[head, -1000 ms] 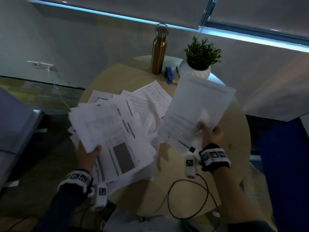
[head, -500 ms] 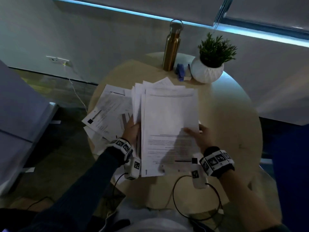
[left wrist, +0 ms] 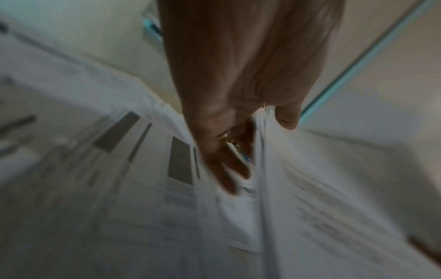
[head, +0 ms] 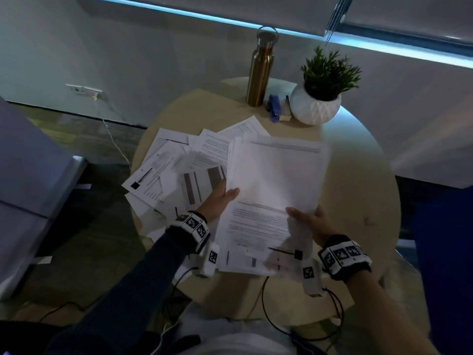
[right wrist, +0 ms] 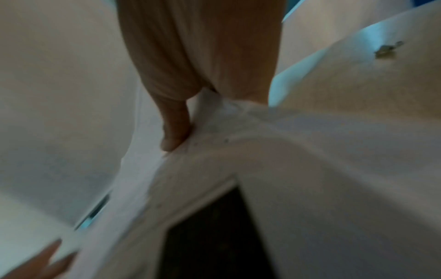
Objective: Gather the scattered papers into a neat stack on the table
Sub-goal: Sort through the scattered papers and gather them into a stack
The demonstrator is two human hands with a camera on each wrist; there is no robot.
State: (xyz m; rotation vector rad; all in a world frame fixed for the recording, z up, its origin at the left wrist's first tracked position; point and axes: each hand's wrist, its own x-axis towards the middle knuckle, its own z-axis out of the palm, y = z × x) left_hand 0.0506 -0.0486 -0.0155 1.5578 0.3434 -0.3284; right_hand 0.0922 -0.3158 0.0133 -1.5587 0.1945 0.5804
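Loose papers (head: 163,172) lie spread on the round wooden table (head: 358,201), left of the left hand (head: 217,201). Both hands pinch a paper stack (head: 276,190), thumbs on top, right hand (head: 312,221) at its right edge. Beyond the fingertips stand a gold bottle (head: 261,70) and potted plant (head: 320,90) by the gray wall (head: 153,60).

Dim room with a pale grey wall (head: 153,60) crossed by a cyan light strip (head: 204,15). A white wall socket (head: 83,88) sits low at left above the dark floor (head: 76,252); a round light-wood counter (head: 358,201) stands centre.
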